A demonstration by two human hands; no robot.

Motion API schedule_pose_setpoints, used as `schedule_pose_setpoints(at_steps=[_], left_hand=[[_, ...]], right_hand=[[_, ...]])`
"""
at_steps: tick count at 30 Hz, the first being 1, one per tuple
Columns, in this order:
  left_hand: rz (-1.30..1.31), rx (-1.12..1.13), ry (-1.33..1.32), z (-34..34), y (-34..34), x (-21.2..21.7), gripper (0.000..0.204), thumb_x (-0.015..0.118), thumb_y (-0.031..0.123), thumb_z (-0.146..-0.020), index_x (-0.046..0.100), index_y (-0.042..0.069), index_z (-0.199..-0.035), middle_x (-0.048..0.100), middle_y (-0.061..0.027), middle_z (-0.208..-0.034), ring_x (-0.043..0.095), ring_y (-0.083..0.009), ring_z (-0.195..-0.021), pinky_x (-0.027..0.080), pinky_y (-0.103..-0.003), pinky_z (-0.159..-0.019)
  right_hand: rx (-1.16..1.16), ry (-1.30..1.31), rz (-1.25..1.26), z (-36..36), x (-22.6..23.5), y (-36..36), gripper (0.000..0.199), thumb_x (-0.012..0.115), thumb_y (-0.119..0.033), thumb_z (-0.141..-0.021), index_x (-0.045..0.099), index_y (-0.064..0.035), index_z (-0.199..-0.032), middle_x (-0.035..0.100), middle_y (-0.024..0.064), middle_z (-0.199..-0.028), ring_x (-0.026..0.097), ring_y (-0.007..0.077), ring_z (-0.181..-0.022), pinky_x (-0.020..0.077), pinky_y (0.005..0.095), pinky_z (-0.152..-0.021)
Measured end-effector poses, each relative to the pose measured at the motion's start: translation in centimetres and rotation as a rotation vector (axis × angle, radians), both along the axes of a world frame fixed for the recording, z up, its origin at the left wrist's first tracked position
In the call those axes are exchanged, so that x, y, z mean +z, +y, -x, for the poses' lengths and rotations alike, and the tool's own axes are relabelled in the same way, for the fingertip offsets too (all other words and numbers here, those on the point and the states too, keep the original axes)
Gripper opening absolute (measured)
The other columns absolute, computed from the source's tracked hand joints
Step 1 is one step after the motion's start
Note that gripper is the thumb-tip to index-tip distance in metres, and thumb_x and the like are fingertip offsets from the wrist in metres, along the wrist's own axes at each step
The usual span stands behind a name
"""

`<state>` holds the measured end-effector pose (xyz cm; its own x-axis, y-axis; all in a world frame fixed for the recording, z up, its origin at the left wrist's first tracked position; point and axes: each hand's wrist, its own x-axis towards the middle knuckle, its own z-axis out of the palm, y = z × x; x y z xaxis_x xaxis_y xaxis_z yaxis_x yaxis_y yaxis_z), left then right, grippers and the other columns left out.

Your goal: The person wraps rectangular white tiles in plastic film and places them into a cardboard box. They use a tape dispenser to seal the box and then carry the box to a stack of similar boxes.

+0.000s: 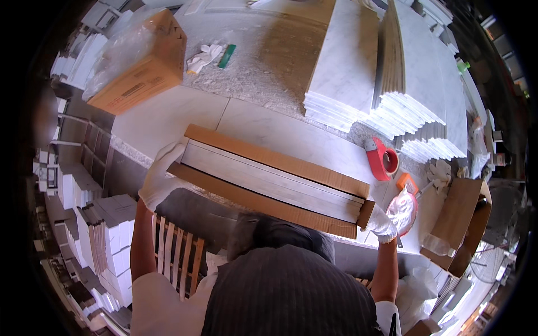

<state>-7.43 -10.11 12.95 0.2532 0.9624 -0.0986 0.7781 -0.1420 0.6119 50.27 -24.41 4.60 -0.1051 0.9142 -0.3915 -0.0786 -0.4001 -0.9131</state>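
Observation:
A long, narrow cardboard box (269, 161) lies open across the near edge of the bench, its side flaps spread. Inside, several pale tile strips (269, 182) are packed lengthwise. My left hand (161, 178), in a white glove, grips the box at its left end, with the thumb by the near flap. At the other end, my right hand (382, 225), also gloved, holds by the small end flap; its fingers are partly hidden. Close beyond the right hand lie a red tape dispenser (374, 159), an orange object (407, 182) and a red-rimmed item with shiny clear plastic (402, 210).
Stacks of marble-look slabs (347, 61) stand at the far right. A large carton (151, 75) with plastic film sits far left, near white gloves (206, 55) and a green block (226, 56). An open carton (457, 218) stands right. White boxes (115, 241) are piled at lower left.

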Motion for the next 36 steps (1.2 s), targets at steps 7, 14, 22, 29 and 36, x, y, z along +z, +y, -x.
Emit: schedule_pose_setpoints(at_steps=[7,14,22,29,36], left_hand=[[-0.011,-0.041,0.067,-0.5,-0.3,0.6,0.091,0.087,-0.002,-0.048,0.054,0.001,-0.134,0.046,-0.0117,-0.142,0.044,-0.0247,-0.133,0.037,-0.032,-0.111],[-0.121,-0.039,0.107,-0.3,-1.7,-1.5,0.1,0.087,-0.004,-0.043,0.052,0.004,-0.137,0.046,-0.0116,-0.142,0.045,-0.0258,-0.131,0.04,-0.033,-0.109],[-0.125,-0.046,0.101,-0.9,-0.8,-0.5,0.093,0.086,-0.003,-0.045,0.056,0.004,-0.132,0.05,-0.0121,-0.138,0.047,-0.0262,-0.129,0.041,-0.034,-0.108],[-0.131,0.059,0.058,-0.3,1.0,-1.5,0.06,0.082,0.007,-0.059,0.061,0.001,-0.114,0.054,-0.0119,-0.125,0.053,-0.0275,-0.117,0.044,-0.033,-0.099],[-0.724,-0.007,0.365,-10.0,1.6,-2.4,0.051,0.079,0.011,-0.066,0.058,0.004,-0.112,0.05,-0.0135,-0.127,0.055,-0.0349,-0.109,0.04,-0.05,-0.101]], right_hand=[[0.178,-0.052,0.016,0.4,-4.3,0.2,0.069,0.075,-0.006,-0.077,0.044,-0.0023,-0.139,0.055,0.0065,-0.128,0.053,0.017,-0.115,0.0401,0.0317,-0.103],[0.096,0.044,-0.017,4.1,-1.9,1.2,0.067,0.075,-0.009,-0.078,0.046,-0.0022,-0.138,0.055,0.0057,-0.129,0.05,0.0163,-0.119,0.0406,0.0322,-0.102],[-0.019,0.116,0.139,4.7,-1.7,1.5,0.048,0.074,-0.007,-0.084,0.056,-0.0019,-0.128,0.064,0.003,-0.112,0.059,0.0098,-0.1,0.0491,0.0272,-0.088],[-0.187,0.041,-0.069,7.0,-0.4,2.7,0.022,0.074,-0.007,-0.083,0.068,-0.0032,-0.103,0.068,0.005,-0.099,0.061,0.0133,-0.094,0.0468,0.0352,-0.098],[0.025,-0.26,-0.44,6.0,1.0,3.9,0.017,0.072,0.001,-0.078,0.072,-0.0042,-0.094,0.069,0.0105,-0.096,0.064,0.0221,-0.091,0.0434,0.0425,-0.102]])
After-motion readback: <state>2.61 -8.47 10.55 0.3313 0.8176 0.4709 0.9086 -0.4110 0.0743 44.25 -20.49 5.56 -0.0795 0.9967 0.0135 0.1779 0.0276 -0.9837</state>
